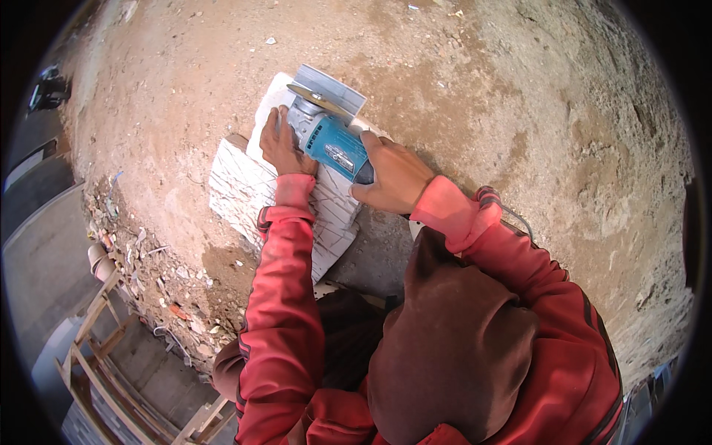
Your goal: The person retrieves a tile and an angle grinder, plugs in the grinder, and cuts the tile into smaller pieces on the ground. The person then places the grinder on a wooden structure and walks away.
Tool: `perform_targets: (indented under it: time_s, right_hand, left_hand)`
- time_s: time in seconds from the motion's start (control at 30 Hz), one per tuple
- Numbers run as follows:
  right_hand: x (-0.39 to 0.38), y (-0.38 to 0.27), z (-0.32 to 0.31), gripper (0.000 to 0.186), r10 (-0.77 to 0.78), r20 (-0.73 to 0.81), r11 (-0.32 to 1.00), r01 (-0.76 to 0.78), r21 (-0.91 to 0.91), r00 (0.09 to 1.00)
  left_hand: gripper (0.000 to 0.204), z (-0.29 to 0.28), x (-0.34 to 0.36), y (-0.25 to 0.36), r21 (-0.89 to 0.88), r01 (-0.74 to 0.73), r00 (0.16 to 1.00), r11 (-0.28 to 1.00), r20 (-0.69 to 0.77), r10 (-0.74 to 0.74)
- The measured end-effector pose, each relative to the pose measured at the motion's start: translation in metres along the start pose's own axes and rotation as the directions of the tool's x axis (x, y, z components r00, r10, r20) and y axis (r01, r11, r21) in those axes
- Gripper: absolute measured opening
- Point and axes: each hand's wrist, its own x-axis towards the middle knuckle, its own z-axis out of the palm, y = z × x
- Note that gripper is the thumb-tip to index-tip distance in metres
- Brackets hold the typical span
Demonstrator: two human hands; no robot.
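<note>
A teal angle grinder (335, 146) with a silver gear head and a round disc (319, 96) is held over a white slab (273, 96). My right hand (397, 174) is wrapped round the rear of its body. My left hand (283, 147) lies beside the gear head, fingers stretched forward over the white slab; whether it touches the grinder I cannot tell. A grey flat piece (334, 87) with a straight edge sits just beyond the disc, partly hidden by it. Under my left forearm is a white block with dark cracked lines (241, 182).
Bare, dusty ground (475, 89) with small stones surrounds the work. Rubble (178, 285) is strewn at the left, near a wooden frame (100, 363) at lower left. A cord (519, 219) runs by my right sleeve. Brown cloth (452, 341) blocks the lower middle.
</note>
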Motion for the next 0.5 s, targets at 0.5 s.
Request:
perform_targets:
  time_s: [0.5]
  right_hand:
    - [0.096,-0.029,0.017,0.061,0.002,0.004,1.000,-0.002,0.025,1.000]
  left_hand:
    - [0.072,0.007,-0.006,-0.027,0.021,0.011,1.000,1.000,0.015,-0.011]
